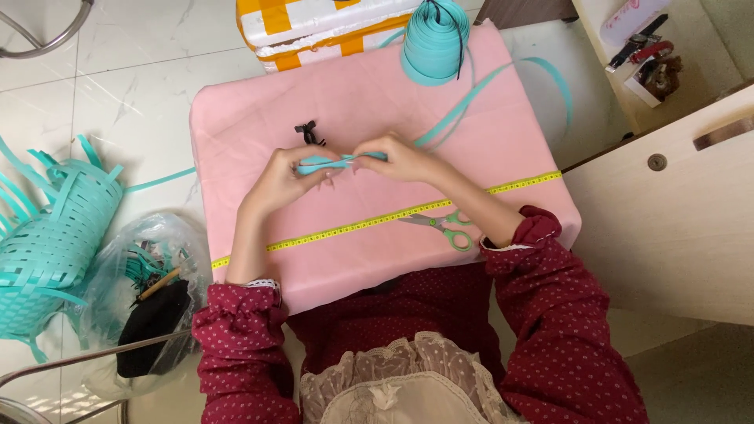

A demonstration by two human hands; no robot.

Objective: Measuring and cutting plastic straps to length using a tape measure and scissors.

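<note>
Both hands met over the middle of the pink-covered table point(251, 118); the left hand point(284, 177) was curled with its fingers pinched on one end of a folded teal plastic strip point(326, 162), and the right hand point(400, 158) pinched the other end of the fold, so the strip lay stretched between them just above the cloth; from the right hand the strip ran on up and to the right toward a teal roll of the same strip point(434, 39) standing at the far edge of the table; a small black clip point(309, 131) lay just beyond the left hand; a yellow measuring tape point(369, 221) crossed the cloth slantwise nearer the person, and green-handled scissors point(444, 226) lay on it beside the right forearm; on the floor to the left stood a half-woven teal basket point(47, 243), and near it a clear plastic bag point(137, 290) held strip offcuts and a dark object; a yellow and white box point(314, 27) sat behind the table.
</note>
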